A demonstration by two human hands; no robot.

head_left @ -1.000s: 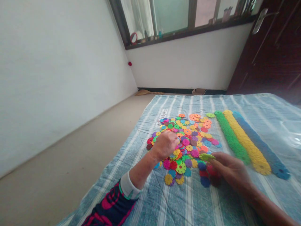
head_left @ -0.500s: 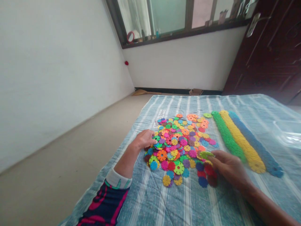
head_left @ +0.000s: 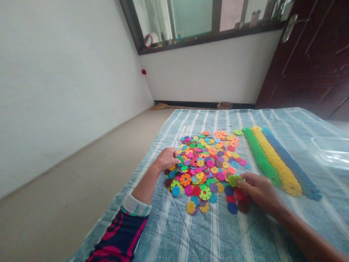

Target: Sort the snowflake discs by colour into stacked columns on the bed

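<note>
Your left hand (head_left: 167, 159) rests at the left edge of the pile of coloured discs (head_left: 209, 160) on the striped blanket (head_left: 218, 236), fingers curled onto the discs; whether it grips one cannot be told. Your right hand (head_left: 259, 191), at the pile's near right edge, pinches a light green disc (head_left: 234, 180). Farther right lie the green row (head_left: 259, 156), yellow row (head_left: 276, 163) and blue row (head_left: 296, 169), side by side.
</note>
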